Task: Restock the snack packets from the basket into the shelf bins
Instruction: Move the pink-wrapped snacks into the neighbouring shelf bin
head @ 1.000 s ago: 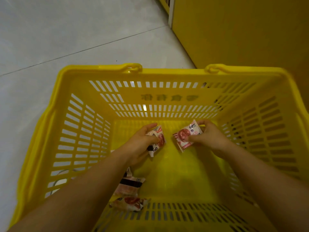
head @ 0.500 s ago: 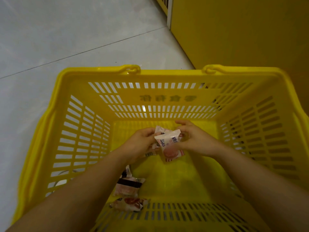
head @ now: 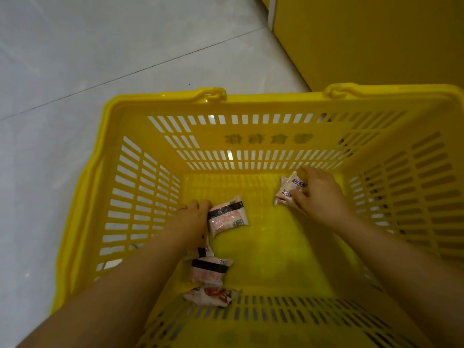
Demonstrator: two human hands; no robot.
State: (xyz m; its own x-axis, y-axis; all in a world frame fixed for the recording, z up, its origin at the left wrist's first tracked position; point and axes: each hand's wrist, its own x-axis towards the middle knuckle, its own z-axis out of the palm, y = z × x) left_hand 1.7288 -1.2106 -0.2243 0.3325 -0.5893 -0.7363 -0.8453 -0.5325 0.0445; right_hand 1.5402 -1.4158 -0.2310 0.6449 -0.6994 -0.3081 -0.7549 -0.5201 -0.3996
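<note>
So, down in the basket (head: 251,98) the left hand (head: 192,221) grips the barcode packet (head: 227,216) by its edge, the right hand (head: 320,195) clutches another packet (head: 288,189) near the far wall, spare packets (head: 209,271) lying nearer.

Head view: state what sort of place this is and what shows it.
Probably a shop aisle. A yellow shopping basket with slotted walls stands on a pale tiled floor, small wrapped snack packets lie in it, and a yellow cabinet panel rises beside it.
</note>
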